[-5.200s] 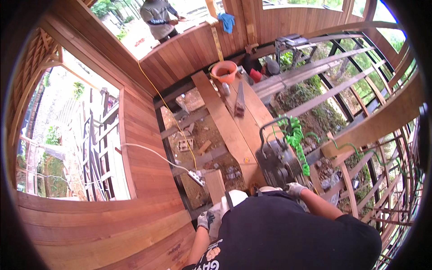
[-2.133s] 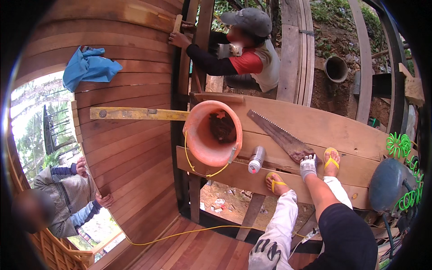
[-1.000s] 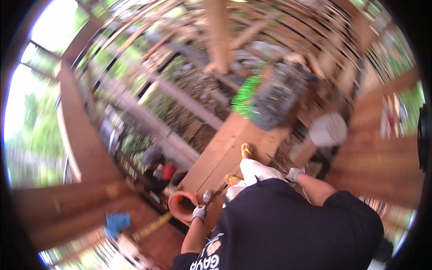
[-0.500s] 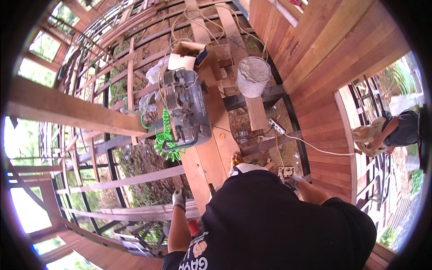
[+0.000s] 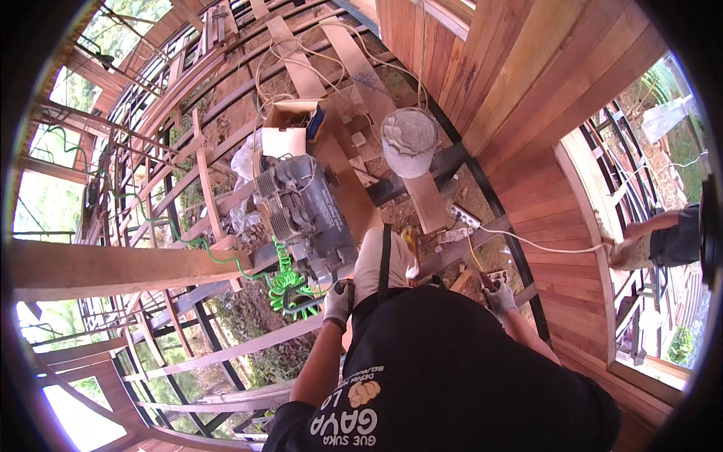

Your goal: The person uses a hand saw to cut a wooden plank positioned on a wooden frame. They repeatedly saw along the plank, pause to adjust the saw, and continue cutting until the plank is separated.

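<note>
My left hand (image 5: 338, 302), in a grey-white work glove, is closed beside my knee, next to the handle end of a dark air compressor (image 5: 312, 215). A small dark thing shows at its fingers; I cannot make out what it is. On the right, my gloved right hand (image 5: 500, 298) is closed on a short brown handle-like piece (image 5: 488, 282), whose far end is unclear. A bright green coiled air hose (image 5: 286, 290) hangs by the compressor. Ahead of my right hand lies a white power strip (image 5: 466, 217) with a pale cable.
A grey bucket-shaped block (image 5: 410, 143) stands on a plank (image 5: 428, 203). Behind the compressor sits an open cardboard box (image 5: 285, 140). Open floor joists (image 5: 256, 301) have gaps over soil. A wood-clad wall (image 5: 542, 196) rises at right; another person (image 5: 663, 237) is beyond its opening.
My left hand has risen and moved right to beside my knee. My leg has come forward over the boards. The other person's arm has shifted, and my view has turned slightly.
</note>
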Action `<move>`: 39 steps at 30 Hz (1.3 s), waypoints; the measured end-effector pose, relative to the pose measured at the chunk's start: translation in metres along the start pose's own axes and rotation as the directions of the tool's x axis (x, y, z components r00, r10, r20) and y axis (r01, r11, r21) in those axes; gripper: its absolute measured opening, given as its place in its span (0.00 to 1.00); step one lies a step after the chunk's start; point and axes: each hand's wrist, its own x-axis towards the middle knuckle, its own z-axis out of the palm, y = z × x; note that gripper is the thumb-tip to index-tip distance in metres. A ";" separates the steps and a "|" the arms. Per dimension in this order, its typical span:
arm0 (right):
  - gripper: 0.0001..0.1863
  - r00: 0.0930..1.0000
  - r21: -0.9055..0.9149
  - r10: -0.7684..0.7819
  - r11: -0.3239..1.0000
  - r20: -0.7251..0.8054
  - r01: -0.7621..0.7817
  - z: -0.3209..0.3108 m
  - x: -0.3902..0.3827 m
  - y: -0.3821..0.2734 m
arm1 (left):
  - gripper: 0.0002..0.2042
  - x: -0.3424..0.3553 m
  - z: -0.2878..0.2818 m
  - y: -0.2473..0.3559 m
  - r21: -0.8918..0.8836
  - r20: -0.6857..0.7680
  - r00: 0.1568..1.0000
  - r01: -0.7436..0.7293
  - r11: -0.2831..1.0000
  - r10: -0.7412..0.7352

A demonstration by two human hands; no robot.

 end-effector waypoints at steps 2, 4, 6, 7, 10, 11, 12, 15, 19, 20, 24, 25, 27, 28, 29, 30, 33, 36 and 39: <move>0.23 0.996 0.156 -0.061 0.985 -0.067 0.071 -0.008 -0.001 -0.013 | 0.11 0.015 -0.006 0.033 0.124 -0.057 0.996 -0.068 0.990 0.076; 0.21 0.986 0.330 -0.102 0.933 -0.134 0.142 -0.010 0.010 -0.036 | 0.11 0.043 -0.010 0.045 -0.021 -0.057 0.988 -0.143 0.990 0.141; 0.18 0.944 0.360 -0.268 0.876 -0.191 0.321 -0.056 -0.007 -0.126 | 0.10 0.074 -0.015 0.060 -0.160 -0.001 0.991 -0.132 0.978 0.133; 0.17 0.903 0.326 -0.351 0.848 -0.247 0.418 -0.058 0.006 -0.137 | 0.10 0.092 -0.013 0.074 -0.238 0.052 0.988 -0.126 0.963 0.142; 0.16 0.878 0.501 -0.362 0.723 -0.312 0.476 -0.064 0.059 -0.225 | 0.09 0.158 -0.019 0.080 -0.136 0.050 0.991 -0.116 0.984 0.124; 0.17 0.858 0.450 -0.391 0.733 -0.334 0.509 -0.072 0.070 -0.270 | 0.09 0.178 -0.027 0.083 -0.104 0.057 0.991 -0.112 0.988 0.118; 0.18 0.836 0.399 -0.415 0.741 -0.359 0.540 -0.085 0.083 -0.318 | 0.09 0.199 -0.039 0.089 -0.063 0.060 0.993 -0.101 0.993 0.105; 0.20 0.866 0.412 -0.391 0.765 -0.313 0.494 -0.092 0.161 -0.379 | 0.10 0.253 -0.071 0.108 -0.113 -0.051 0.982 -0.189 0.975 0.185; 0.21 0.859 0.447 -0.404 0.736 -0.315 0.509 -0.092 0.234 -0.440 | 0.11 0.324 -0.124 0.092 -0.100 -0.150 0.985 0.075 0.992 -0.090; 0.20 0.885 0.542 -0.378 0.700 -0.271 0.465 -0.101 0.228 -0.462 | 0.11 0.336 -0.136 0.086 -0.216 -0.129 0.991 0.017 0.976 -0.046; 0.14 0.984 0.889 -0.169 0.438 -0.062 0.131 -0.122 0.230 -0.519 | 0.09 0.371 -0.160 0.122 -0.304 -0.197 0.977 0.019 0.953 -0.082; 0.15 0.979 0.855 -0.162 0.483 -0.125 0.189 -0.116 0.245 -0.521 | 0.09 0.383 -0.158 0.131 -0.337 -0.170 0.979 0.053 0.940 -0.116; 0.17 0.957 0.770 -0.154 0.570 -0.244 0.288 -0.107 0.274 -0.529 | 0.09 0.402 -0.159 0.142 -0.395 -0.112 0.976 0.126 0.910 -0.184; 0.16 0.993 0.909 -0.075 0.402 -0.088 0.111 -0.109 0.275 -0.552 | 0.09 0.419 -0.158 0.119 -0.334 -0.166 0.981 0.040 0.942 -0.101; 0.15 0.988 0.871 -0.071 0.467 -0.136 0.154 -0.102 0.294 -0.554 | 0.07 0.442 -0.153 0.098 -0.418 -0.148 0.983 0.041 0.907 -0.113; 0.14 0.978 0.823 -0.046 0.534 -0.201 0.195 -0.089 0.321 -0.544 | 0.06 0.458 -0.143 0.116 -0.477 -0.100 0.987 0.062 0.877 -0.125; 0.10 0.990 0.817 -0.089 0.559 -0.111 0.142 -0.112 0.344 -0.599 | 0.07 0.503 -0.133 0.156 -0.538 -0.058 0.990 0.078 0.839 -0.129; 0.08 0.986 0.788 -0.127 0.594 -0.107 0.162 -0.126 0.401 -0.626 | 0.06 0.546 -0.115 0.257 -0.544 0.020 0.998 -0.032 0.838 0.052; 0.14 0.966 0.568 -0.225 0.782 -0.125 0.256 -0.134 0.489 -0.637 | 0.04 0.625 -0.094 0.336 -0.769 0.211 0.972 0.231 0.596 -0.105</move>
